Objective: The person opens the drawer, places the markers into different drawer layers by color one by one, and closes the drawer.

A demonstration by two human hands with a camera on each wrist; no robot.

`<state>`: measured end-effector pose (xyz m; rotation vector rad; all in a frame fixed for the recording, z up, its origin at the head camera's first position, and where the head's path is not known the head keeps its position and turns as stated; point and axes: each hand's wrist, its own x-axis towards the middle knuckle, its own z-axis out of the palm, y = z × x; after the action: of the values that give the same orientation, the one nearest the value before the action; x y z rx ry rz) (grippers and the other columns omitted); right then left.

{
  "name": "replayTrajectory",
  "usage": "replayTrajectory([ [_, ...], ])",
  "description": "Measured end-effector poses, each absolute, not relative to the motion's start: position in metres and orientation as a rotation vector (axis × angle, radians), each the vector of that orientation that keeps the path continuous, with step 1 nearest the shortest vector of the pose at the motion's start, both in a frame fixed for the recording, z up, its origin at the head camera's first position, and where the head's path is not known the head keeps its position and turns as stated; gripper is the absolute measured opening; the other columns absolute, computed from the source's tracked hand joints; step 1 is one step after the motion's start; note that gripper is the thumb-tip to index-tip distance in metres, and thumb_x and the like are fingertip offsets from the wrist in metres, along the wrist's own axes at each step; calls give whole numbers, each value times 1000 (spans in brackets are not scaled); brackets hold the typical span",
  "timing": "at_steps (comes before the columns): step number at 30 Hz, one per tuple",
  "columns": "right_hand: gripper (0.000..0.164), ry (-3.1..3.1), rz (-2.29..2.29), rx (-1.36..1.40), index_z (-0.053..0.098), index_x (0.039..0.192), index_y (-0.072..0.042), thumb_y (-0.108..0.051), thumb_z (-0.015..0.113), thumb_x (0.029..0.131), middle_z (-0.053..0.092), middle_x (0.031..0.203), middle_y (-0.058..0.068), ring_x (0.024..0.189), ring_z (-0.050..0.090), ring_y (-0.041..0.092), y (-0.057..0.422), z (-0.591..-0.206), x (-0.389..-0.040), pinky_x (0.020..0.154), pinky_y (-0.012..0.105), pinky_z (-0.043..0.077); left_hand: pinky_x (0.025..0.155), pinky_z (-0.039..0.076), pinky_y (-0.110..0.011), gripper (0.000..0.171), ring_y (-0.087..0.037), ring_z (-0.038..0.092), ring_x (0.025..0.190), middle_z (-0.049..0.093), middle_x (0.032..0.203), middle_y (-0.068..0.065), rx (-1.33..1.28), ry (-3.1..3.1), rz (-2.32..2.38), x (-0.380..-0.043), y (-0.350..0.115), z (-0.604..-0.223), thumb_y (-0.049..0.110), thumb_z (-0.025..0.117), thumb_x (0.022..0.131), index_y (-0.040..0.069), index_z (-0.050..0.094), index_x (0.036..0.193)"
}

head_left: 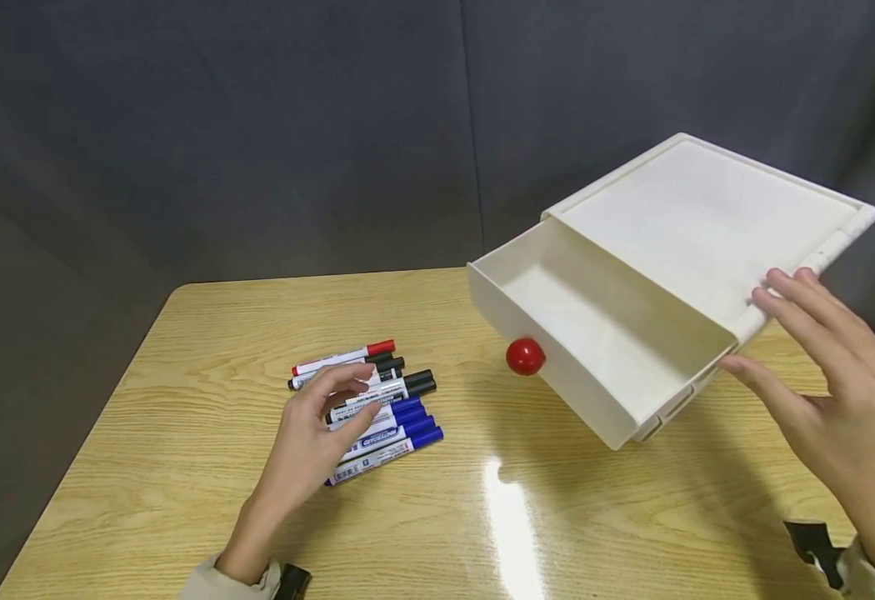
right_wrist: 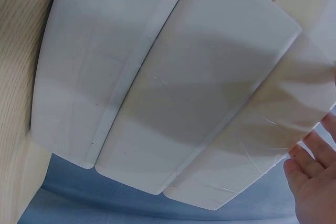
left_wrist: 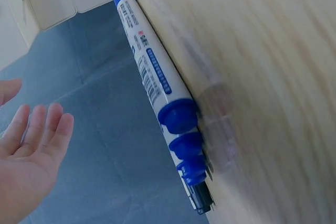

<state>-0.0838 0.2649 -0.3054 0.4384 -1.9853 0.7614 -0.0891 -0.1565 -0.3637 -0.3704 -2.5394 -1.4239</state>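
My left hand (head_left: 298, 446) hovers over a row of whiteboard markers, thumb and forefinger apart and nothing between them. A red-capped marker (head_left: 336, 358) lies farthest back, black-capped markers (head_left: 388, 390) lie in the middle, and several blue-capped markers (head_left: 385, 461) lie nearest. In the left wrist view the fingers stand clear of the blue-capped marker (left_wrist: 149, 66). At right is a white drawer box (head_left: 707, 217) whose top drawer (head_left: 568, 358) is pulled out, with a red round knob (head_left: 525, 357). My right hand (head_left: 846, 375) touches the box's near right edge with extended fingers and thumb.
The wooden table (head_left: 205, 375) has its back edge against a dark cloth (head_left: 295, 150). In the right wrist view the box's side (right_wrist: 194, 77) shows stacked tiers. The pulled-out drawer juts over the table toward the markers.
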Motion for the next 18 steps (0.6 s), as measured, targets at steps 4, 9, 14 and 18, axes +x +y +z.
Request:
replayTrajectory([
  [4,72,-1988,766,436,71,114,5,-60,65,84,66,123,26,132,55,17,264,-305,-84,113,24,41,99,53,-27,36,-12,63,104,66,120,-4,-355,-2591,-1418,-89,-160,-360,5,74,88,11,66,122],
  [9,71,-1981,761,434,71,114,5,-59,65,85,67,122,26,132,56,18,264,-305,-85,113,24,41,102,52,-31,36,-10,63,103,65,122,-4,-332,-2637,-1426,-90,-165,-357,3,73,88,12,66,121],
  [14,71,-1972,755,434,71,113,5,-60,65,85,67,121,26,131,57,18,264,-305,-85,113,24,41,103,52,-36,36,-15,64,104,66,123,-4,-321,-2668,-1432,-90,-169,-355,3,73,87,11,66,121],
  [18,71,-1973,749,439,71,113,5,-59,65,85,67,122,26,131,56,20,264,-305,-86,113,24,41,103,52,-43,36,-27,65,107,65,125,-6,-338,-2698,-1429,-90,-171,-355,5,73,89,11,65,123],
])
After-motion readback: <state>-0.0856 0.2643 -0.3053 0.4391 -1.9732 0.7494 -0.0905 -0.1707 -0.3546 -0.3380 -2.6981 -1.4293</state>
